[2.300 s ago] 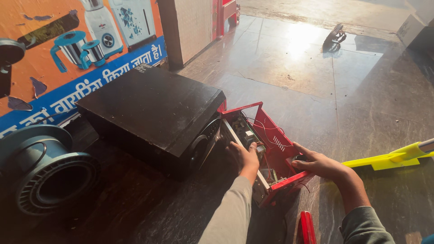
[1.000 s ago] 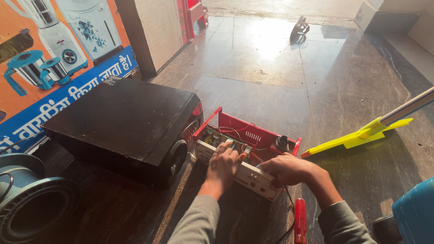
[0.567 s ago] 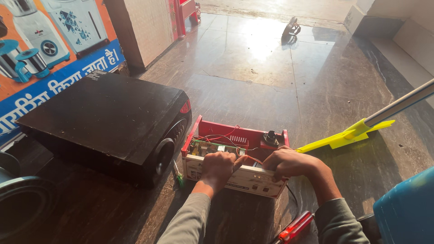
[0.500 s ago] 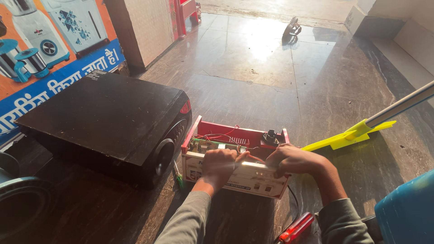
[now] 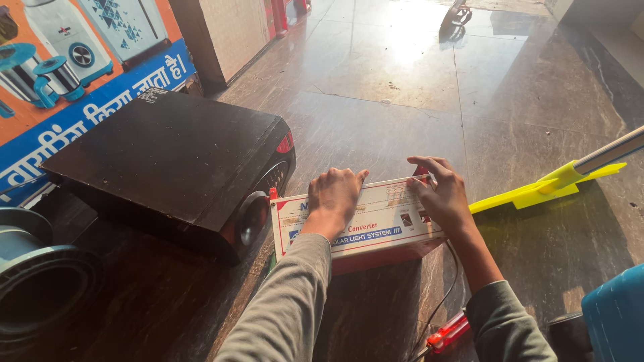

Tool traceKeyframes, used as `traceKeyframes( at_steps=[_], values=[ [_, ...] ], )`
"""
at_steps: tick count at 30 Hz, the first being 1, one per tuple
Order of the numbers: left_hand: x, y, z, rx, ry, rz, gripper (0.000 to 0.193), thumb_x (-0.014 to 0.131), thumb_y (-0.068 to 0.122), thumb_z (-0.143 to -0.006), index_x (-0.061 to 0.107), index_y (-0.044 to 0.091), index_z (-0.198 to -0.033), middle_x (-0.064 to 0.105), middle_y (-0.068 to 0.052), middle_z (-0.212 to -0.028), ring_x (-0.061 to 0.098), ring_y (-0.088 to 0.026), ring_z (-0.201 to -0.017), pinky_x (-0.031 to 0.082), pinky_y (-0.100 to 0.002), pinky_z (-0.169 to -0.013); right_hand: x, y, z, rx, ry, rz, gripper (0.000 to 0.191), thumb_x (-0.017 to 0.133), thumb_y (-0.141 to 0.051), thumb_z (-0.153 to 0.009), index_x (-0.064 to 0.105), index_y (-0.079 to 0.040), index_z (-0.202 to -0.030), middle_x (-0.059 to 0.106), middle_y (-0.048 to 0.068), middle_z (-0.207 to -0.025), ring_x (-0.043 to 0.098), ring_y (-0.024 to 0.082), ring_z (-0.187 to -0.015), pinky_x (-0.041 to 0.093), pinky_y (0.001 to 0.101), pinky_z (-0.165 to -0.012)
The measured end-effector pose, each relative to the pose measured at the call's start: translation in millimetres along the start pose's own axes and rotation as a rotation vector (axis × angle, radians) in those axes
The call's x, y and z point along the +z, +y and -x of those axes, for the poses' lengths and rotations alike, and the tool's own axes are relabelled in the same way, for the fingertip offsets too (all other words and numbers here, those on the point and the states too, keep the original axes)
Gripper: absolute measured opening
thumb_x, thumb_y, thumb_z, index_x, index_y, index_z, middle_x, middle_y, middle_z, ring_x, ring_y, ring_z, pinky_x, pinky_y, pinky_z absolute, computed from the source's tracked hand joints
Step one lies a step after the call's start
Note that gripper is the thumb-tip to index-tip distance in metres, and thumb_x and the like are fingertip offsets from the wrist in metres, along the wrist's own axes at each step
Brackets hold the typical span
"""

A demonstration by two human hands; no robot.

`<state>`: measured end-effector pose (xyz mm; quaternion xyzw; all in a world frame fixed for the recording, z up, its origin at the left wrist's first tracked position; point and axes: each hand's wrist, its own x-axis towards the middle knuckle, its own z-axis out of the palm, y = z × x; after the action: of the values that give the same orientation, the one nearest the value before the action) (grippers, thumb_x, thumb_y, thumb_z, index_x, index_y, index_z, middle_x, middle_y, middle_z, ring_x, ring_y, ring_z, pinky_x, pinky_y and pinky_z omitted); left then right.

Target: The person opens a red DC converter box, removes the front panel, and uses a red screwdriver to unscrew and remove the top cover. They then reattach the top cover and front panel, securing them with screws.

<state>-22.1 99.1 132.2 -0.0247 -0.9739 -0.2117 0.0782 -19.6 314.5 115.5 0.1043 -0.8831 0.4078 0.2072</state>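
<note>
A red metal box [image 5: 376, 258] lies on the stone floor with its white printed face panel [image 5: 382, 216] turned up. My left hand [image 5: 333, 198] rests with curled fingers on the panel's left half. On the panel's right end my right hand [image 5: 437, 193] lies flat, fingers spread over the far edge. Both hands press on the panel. A black cable [image 5: 444, 295] runs from the box toward me.
A big black box [image 5: 168, 157] with round red-rimmed vents sits just left of the red one. A grey-blue reel [image 5: 33, 275] lies at far left before a poster wall [image 5: 74, 87]. A yellow wiper head [image 5: 547, 188] lies right. A red-handled screwdriver [image 5: 447, 332] and blue container [image 5: 614, 312] sit near me.
The white face panel, earlier held up at the front of the open red box with its inner parts showing, now lies flat on top, covering them. Both hands moved onto it.
</note>
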Motion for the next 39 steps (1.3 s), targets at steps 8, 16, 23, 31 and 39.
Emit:
traceKeyframes(
  at_steps=[8,16,23,31,39],
  values=[
    [21.6,25.5,7.7,0.231,0.193,-0.189,0.042,0.054,0.033,-0.099,0.062,0.003,-0.127,0.055,-0.02,-0.139,0.046,-0.037,-0.133,0.036,-0.056,-0.107,4.9,21.4,-14.4,0.28,-0.026,-0.429,0.038,0.073,-0.005,-0.085,0.069,0.003,-0.122,0.074,0.017,-0.119,0.07,0.025,-0.11,0.058,0.0366,-0.089],
    [55.2,27.0,13.5,0.553,0.151,-0.001,0.055,0.062,0.013,-0.083,0.059,0.017,-0.138,0.053,-0.012,-0.148,0.044,-0.031,-0.142,0.024,-0.058,-0.117,2.2,60.3,-15.9,0.671,-0.081,-1.035,0.043,0.05,0.004,-0.09,0.06,0.007,-0.132,0.071,0.02,-0.119,0.072,0.026,-0.101,0.06,0.0367,-0.086],
    [70.7,69.1,10.3,0.294,-0.031,-0.043,0.05,0.056,0.028,-0.099,0.054,0.022,-0.149,0.052,-0.007,-0.15,0.045,-0.031,-0.142,0.025,-0.056,-0.123,13.2,84.2,-5.1,0.388,-0.072,-0.762,0.046,0.047,0.007,-0.086,0.065,0.01,-0.128,0.072,0.021,-0.114,0.069,0.022,-0.09,0.057,0.0328,-0.077],
    [55.4,44.1,-22.9,0.342,-0.084,-0.132,0.069,0.043,0.073,-0.098,0.044,0.036,-0.156,0.042,-0.001,-0.158,0.045,-0.027,-0.145,0.027,-0.056,-0.123,3.5,93.1,21.6,0.65,-0.159,-0.723,0.04,0.06,-0.017,-0.096,0.067,0.001,-0.132,0.073,0.016,-0.112,0.071,0.021,-0.096,0.055,0.038,-0.088],
    [59.3,42.8,-26.6,0.541,0.114,-0.1,0.031,0.057,0.046,-0.092,0.07,0.034,-0.118,0.055,0.002,-0.147,0.054,-0.017,-0.133,0.038,-0.061,-0.104,-35.3,53.2,28.4,0.371,-0.461,-0.594,0.064,0.069,-0.019,-0.085,0.056,-0.006,-0.146,0.072,0.009,-0.132,0.067,0.02,-0.121,0.052,0.0364,-0.1]
  ],
)
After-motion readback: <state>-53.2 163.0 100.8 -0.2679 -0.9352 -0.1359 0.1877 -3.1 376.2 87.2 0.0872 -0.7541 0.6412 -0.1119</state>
